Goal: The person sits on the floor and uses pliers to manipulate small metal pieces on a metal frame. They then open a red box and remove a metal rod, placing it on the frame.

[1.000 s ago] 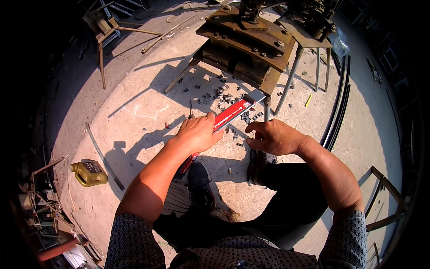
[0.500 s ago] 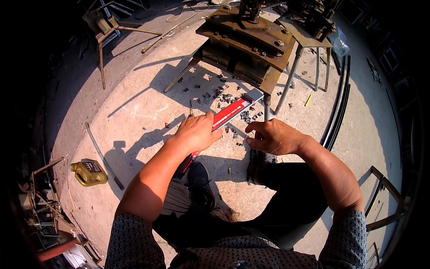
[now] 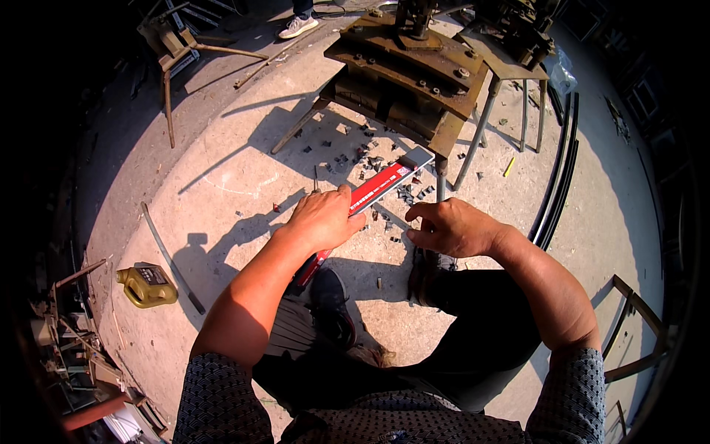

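Note:
My left hand is closed round a long, straight bar with a red printed face and a grey edge. The bar slants from beside my left shoe up to the near edge of a rusty steel press, where its grey end lies. To the right of the bar is my right hand, loosely curled, its thumb and forefinger apart and nothing visible between them. Whether the bar's far end touches the press I cannot tell. Small dark offcuts are scattered on the floor below it.
An olive-gold oil jug stands at left beside a thin pipe. Long dark bars lie at right, near a metal frame. Farther off are a second machine stand and a person's shoe. Scrap fills the lower left.
Another person's shoe and lower leg have come into view at the top. The bar and both my hands have hardly moved.

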`<state>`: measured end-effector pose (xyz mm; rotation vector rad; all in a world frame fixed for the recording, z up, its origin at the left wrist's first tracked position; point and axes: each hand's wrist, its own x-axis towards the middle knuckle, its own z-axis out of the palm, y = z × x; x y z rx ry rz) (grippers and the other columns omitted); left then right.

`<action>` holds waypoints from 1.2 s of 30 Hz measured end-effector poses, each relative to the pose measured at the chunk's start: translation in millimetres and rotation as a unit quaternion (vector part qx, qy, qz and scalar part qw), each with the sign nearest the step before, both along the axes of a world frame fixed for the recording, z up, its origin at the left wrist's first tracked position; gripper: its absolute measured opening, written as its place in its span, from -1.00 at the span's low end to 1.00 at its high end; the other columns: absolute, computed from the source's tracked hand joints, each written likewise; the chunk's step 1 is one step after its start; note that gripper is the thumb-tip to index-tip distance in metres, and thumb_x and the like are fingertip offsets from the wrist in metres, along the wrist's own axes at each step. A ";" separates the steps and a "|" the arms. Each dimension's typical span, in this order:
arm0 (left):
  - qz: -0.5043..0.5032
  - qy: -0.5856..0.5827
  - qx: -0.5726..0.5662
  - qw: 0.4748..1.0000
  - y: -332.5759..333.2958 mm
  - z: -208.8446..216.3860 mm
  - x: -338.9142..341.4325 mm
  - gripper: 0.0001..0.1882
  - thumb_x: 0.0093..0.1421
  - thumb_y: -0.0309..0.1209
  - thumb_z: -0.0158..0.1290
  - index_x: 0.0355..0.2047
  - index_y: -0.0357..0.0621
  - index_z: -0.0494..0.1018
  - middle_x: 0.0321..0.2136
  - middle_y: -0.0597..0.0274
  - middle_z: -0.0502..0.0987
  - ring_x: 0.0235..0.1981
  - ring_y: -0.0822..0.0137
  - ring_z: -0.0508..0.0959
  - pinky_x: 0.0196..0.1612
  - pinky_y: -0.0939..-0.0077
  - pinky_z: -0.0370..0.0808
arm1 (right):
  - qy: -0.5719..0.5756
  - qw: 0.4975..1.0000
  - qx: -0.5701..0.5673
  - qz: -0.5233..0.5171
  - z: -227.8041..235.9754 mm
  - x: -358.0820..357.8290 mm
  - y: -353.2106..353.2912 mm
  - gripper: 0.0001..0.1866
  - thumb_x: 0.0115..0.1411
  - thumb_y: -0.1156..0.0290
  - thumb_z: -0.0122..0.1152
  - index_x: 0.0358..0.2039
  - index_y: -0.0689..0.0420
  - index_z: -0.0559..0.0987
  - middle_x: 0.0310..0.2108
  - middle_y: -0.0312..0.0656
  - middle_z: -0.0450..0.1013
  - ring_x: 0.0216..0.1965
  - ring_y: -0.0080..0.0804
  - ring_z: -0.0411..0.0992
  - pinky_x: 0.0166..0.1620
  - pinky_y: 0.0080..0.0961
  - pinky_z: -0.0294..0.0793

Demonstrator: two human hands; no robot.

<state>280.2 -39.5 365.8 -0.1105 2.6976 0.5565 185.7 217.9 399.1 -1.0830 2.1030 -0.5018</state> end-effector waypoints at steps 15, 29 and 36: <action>0.003 0.007 -0.009 1.000 -3.8 -3.6 0.3 -0.43 0.34 -0.04 0.11 0.00 -0.41 0.46 -0.16 -0.32 0.68 -0.06 -0.27 0.68 0.09 -0.11 0.57 | -0.003 1.000 0.004 0.002 -1.0 -0.7 0.0 -0.53 0.45 0.10 0.19 0.15 0.22 0.57 -0.35 0.08 0.68 -0.25 -0.05 0.69 -0.09 -0.23 0.63; -0.003 0.004 -0.018 1.000 -3.7 -1.8 0.2 -0.42 0.35 -0.06 0.12 0.02 -0.45 0.45 -0.19 -0.34 0.68 -0.08 -0.27 0.69 0.08 -0.09 0.57 | 0.002 1.000 0.014 0.007 0.5 -0.4 0.2 -0.52 0.46 0.10 0.17 0.16 0.23 0.55 -0.34 0.10 0.69 -0.22 -0.04 0.69 -0.05 -0.21 0.63; 0.001 0.004 -0.017 1.000 -5.9 -3.4 0.0 -0.43 0.36 -0.06 0.11 0.03 -0.43 0.44 -0.17 -0.35 0.67 -0.06 -0.29 0.67 0.11 -0.09 0.56 | -0.003 1.000 0.010 0.004 0.7 -0.1 0.5 -0.52 0.46 0.11 0.17 0.17 0.23 0.56 -0.33 0.10 0.69 -0.22 -0.05 0.69 -0.05 -0.24 0.63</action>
